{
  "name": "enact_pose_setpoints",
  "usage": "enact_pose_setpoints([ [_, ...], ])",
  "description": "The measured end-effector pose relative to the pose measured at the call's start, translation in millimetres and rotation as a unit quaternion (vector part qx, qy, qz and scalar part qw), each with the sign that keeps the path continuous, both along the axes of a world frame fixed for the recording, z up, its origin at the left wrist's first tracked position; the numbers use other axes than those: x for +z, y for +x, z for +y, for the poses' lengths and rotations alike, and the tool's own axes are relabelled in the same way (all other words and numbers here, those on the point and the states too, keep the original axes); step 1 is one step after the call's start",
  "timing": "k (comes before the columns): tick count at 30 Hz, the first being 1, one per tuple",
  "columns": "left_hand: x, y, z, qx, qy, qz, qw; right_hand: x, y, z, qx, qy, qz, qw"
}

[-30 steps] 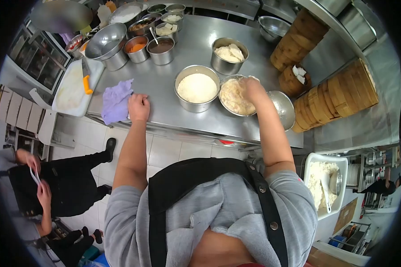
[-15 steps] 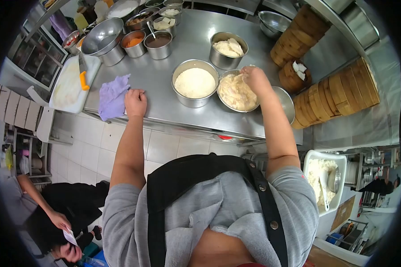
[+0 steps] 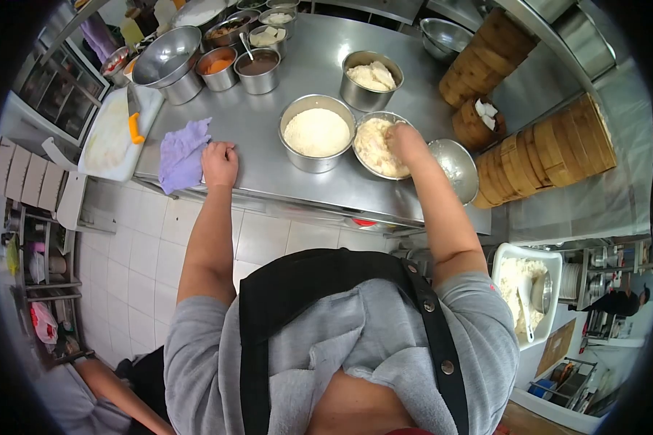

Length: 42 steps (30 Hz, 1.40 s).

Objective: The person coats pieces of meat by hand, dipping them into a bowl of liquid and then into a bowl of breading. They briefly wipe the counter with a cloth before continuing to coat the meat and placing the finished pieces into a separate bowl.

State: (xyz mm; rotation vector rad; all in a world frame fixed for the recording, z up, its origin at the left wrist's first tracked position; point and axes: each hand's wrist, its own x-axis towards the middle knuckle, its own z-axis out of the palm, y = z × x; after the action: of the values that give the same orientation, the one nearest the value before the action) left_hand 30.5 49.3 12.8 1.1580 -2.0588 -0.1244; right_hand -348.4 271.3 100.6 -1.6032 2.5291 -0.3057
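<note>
My left hand [image 3: 220, 164] rests as a loose fist on the front of the steel table, with a crumpled purple cloth [image 3: 183, 156] beside it. My right hand [image 3: 408, 146] reaches into a metal bowl of pale, lumpy, wet-looking mixture [image 3: 376, 147]; its fingertips are hidden. Left of that bowl stands a deeper metal pot of cream-coloured crumbs or powder [image 3: 317, 133]. Behind them is a metal pot with a whitish dough-like mass [image 3: 371, 75]. Close to my right wrist sits a shallow metal bowl [image 3: 460, 174] with pale residue inside.
Bamboo steamers [image 3: 540, 156] are stacked at the right. At the back left are metal containers of fillings [image 3: 257, 67] and a large bowl [image 3: 167, 56]. An orange-handled knife [image 3: 135, 129] lies on a white cutting board [image 3: 116, 141]. Another person [image 3: 109, 391] is at lower left.
My right hand has moved from the bowl's far right rim down and left into the mixture. The other person has shifted lower in view. My left hand stays in place.
</note>
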Motion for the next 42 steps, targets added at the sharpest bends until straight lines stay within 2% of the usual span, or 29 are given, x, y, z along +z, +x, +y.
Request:
enact_pose_setpoints([
  [2, -1.3, -0.4, 0.9, 0.003, 0.003, -0.003, 1.000, 9.0, -2.5, -1.3, -0.015, -0.011, -0.061, 0.998],
  [5, 3.4, 0.1, 1.0, 0.004, 0.005, -0.003, 1.000, 18.3, -27.2, -10.0, -0.020, -0.010, -0.211, 0.977],
  [8, 4.0, -1.1, 4.6, 0.009, 0.007, 0.004, 1.000, 60.8, -26.4, -8.6, -0.054, 0.011, -0.260, 0.964],
  [11, 1.6, -1.7, 3.1, 0.013, 0.006, 0.004, 1.000, 78.9, -36.4, -2.6, -0.072, -0.047, -0.441, 0.893],
  [15, 1.8, -0.2, 3.1, 0.002, 0.008, 0.015, 1.000, 123.0, -31.3, 3.0, -0.047, -0.031, -0.484, 0.873],
  [18, -2.4, 0.9, 0.6, 0.001, 0.006, 0.010, 1.000, 142.3, -10.9, -4.5, -0.026, -0.112, -0.490, 0.864],
  [22, 0.4, 0.7, 2.7, 0.007, 0.015, 0.019, 1.000, 158.0, 43.9, -32.6, 0.063, -0.165, -0.450, 0.876],
  [24, 0.5, -0.3, 2.3, 0.004, 0.010, 0.027, 1.000, 126.4, 65.6, -60.3, 0.153, -0.175, -0.316, 0.920],
  [25, 1.2, -1.2, 1.8, 0.004, 0.012, 0.029, 0.999, 118.0, 97.8, -66.9, 0.105, -0.146, -0.317, 0.931],
  [26, 2.2, -1.3, 1.9, 0.003, 0.014, 0.031, 0.999, 83.5, 103.1, -84.6, 0.175, -0.089, -0.143, 0.970],
  [27, 2.7, -0.5, 3.3, 0.002, 0.017, 0.032, 0.999, 38.4, 102.5, -104.6, 0.213, 0.025, -0.137, 0.967],
  [28, 1.8, 0.5, 4.0, -0.003, 0.016, 0.034, 0.999, 48.3, 123.1, -96.9, 0.187, 0.120, -0.163, 0.961],
  [30, 0.8, 0.3, 1.1, -0.006, 0.010, 0.045, 0.999, 21.3, 104.9, -122.1, 0.188, 0.045, -0.134, 0.972],
  [33, 3.4, 0.7, 3.9, -0.002, 0.016, 0.044, 0.999, 65.3, 105.9, -113.7, 0.140, -0.084, -0.204, 0.965],
  [36, 4.1, 0.1, 3.7, 0.005, 0.028, 0.038, 0.999, 62.9, 114.0, -118.4, 0.168, 0.021, -0.068, 0.983],
  [37, 4.5, -0.3, 4.9, 0.006, 0.031, 0.038, 0.999, 48.5, 119.1, -124.2, 0.183, 0.084, -0.061, 0.978],
  [40, 7.2, 0.0, 5.4, 0.008, 0.031, 0.039, 0.999, 31.7, 149.9, -117.1, 0.147, 0.131, 0.045, 0.979],
  [42, 5.9, 0.3, 5.0, 0.006, 0.027, 0.039, 0.999, 36.7, 149.5, -119.5, 0.126, 0.141, 0.015, 0.982],
])
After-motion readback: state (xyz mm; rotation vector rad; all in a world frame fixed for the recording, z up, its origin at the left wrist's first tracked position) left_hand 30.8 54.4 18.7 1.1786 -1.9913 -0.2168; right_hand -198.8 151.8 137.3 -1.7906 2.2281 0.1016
